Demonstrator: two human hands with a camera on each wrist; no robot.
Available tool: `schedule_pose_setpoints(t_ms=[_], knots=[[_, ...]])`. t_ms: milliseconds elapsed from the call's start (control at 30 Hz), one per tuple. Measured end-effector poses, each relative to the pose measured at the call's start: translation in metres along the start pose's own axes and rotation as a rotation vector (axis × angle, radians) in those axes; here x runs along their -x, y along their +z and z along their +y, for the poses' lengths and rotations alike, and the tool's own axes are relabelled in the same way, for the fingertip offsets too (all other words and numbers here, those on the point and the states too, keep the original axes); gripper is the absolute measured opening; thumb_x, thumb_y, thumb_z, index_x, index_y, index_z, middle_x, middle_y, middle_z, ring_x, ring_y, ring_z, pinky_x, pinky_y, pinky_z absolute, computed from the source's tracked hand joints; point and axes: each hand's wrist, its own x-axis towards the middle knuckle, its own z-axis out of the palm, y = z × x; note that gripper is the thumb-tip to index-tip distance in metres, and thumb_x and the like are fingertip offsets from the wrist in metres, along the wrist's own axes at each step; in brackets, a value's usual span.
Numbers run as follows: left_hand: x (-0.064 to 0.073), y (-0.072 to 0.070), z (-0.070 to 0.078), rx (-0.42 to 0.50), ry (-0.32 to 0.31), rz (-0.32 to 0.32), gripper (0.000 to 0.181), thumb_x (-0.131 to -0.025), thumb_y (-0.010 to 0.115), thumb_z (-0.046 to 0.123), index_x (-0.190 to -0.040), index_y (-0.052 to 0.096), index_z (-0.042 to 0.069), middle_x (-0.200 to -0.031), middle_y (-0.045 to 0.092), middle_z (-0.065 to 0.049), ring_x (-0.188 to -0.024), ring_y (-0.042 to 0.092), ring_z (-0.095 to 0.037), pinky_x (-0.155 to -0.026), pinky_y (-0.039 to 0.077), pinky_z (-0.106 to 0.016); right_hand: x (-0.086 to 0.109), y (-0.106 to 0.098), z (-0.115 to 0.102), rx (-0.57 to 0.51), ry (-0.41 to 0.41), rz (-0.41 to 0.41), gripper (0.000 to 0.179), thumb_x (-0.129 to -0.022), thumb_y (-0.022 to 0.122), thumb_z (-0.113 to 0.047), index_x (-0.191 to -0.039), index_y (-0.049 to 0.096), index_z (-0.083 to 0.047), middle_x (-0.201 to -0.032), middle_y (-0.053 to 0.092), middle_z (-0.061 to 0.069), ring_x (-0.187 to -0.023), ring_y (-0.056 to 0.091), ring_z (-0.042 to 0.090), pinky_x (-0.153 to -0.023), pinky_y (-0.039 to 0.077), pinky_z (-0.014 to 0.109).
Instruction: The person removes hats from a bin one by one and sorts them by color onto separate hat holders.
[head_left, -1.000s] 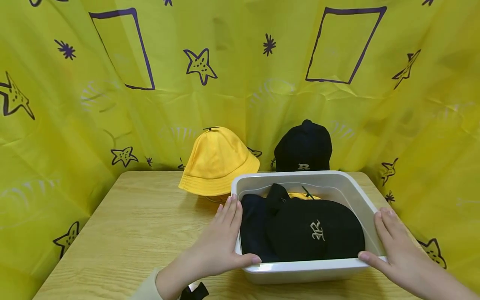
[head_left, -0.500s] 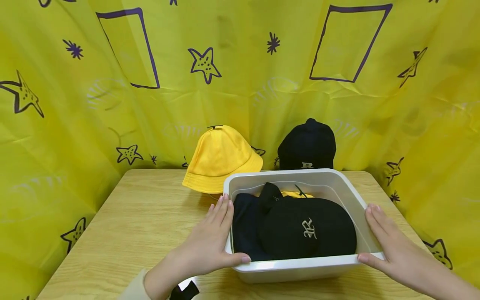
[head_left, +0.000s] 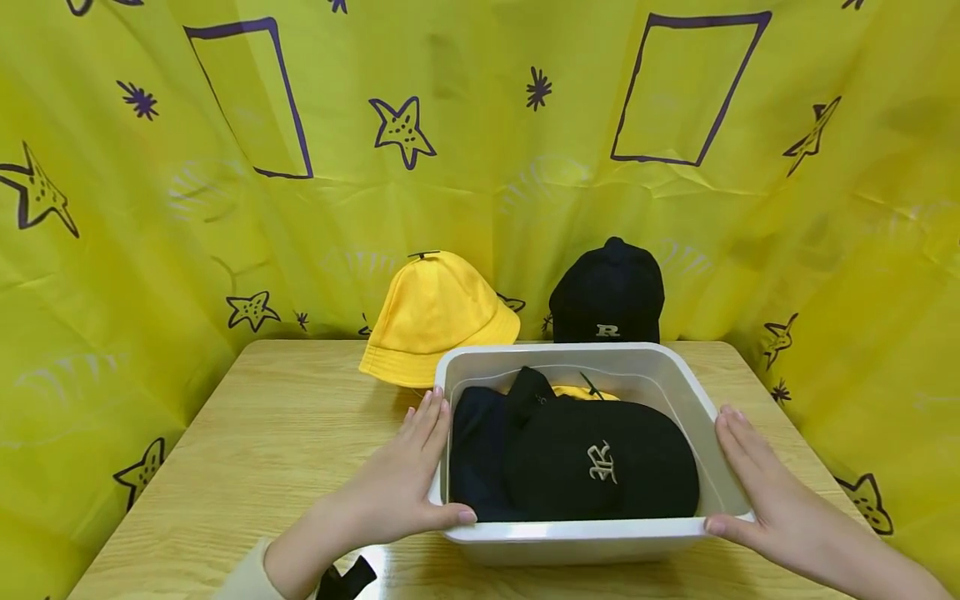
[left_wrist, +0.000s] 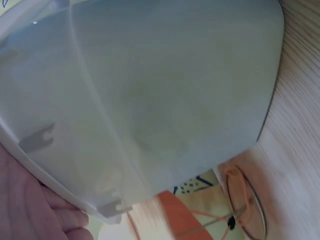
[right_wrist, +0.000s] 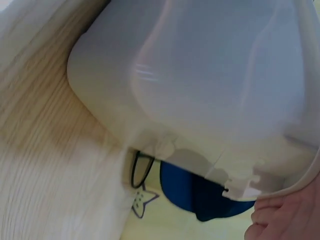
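Note:
A whitish plastic bin [head_left: 570,550] stands on the table between my hands. My left hand [head_left: 393,479] rests at its left front corner, fingers straight along the side rim and thumb over the front rim. My right hand [head_left: 780,483] lies against the right front corner in much the same way. Inside are a black cap [head_left: 652,458] with a light embroidered letter, a dark navy item [head_left: 476,450] at left, and something yellow [head_left: 573,392] with a dark tag behind. The wrist views show the bin's outer walls [left_wrist: 175,90].
A yellow bucket hat [head_left: 438,317] stands at the back of the wooden table [head_left: 277,425], left of the bin. Behind the bin is a dark cap [head_left: 611,292] with an R. A yellow curtain [head_left: 480,217] hangs behind; a black strap [head_left: 345,579] shows near my left sleeve.
The bin and both hands have shifted left across the table, away from the right edge. The hand placement on its rim and the hats at the back look the same.

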Motion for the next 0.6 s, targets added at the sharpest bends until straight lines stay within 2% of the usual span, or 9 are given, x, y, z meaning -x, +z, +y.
schedule_pose_setpoints(t_ms=[167, 367, 600], knots=[[0.007, -0.003, -0.007, -0.043, 0.021, 0.0, 0.111, -0.077, 0.058, 0.068, -0.147, 0.017, -0.008, -0.157, 0.003, -0.022, -0.145, 0.0, -0.032, -0.115, 0.014, -0.047, 0.0, 0.004, -0.012, 0.026, 0.015, 0.007, 0.113, -0.074, 0.077, -0.043, -0.149, 0.009, 0.006, -0.159, -0.007, 0.007, -0.142, -0.014, 0.005, -0.106, -0.008, 0.006], [0.015, -0.005, -0.014, -0.12, 0.043, 0.022, 0.112, -0.076, 0.054, 0.073, -0.146, 0.021, -0.009, -0.156, 0.008, -0.023, -0.145, 0.007, -0.034, -0.113, 0.019, -0.049, -0.003, 0.006, -0.025, 0.054, 0.042, -0.016, 0.115, -0.072, 0.078, -0.044, -0.15, 0.008, 0.003, -0.159, -0.005, 0.009, -0.143, -0.013, 0.005, -0.105, -0.008, 0.005], [0.023, -0.006, -0.021, -0.128, 0.043, 0.057, 0.111, -0.077, 0.05, 0.075, -0.145, 0.025, -0.009, -0.155, 0.015, -0.024, -0.144, 0.012, -0.035, -0.112, 0.021, -0.049, -0.009, 0.006, -0.033, 0.063, 0.056, -0.042, 0.113, -0.074, 0.076, -0.045, -0.151, 0.007, 0.0, -0.159, -0.005, 0.009, -0.142, -0.013, 0.003, -0.104, -0.007, 0.003]])
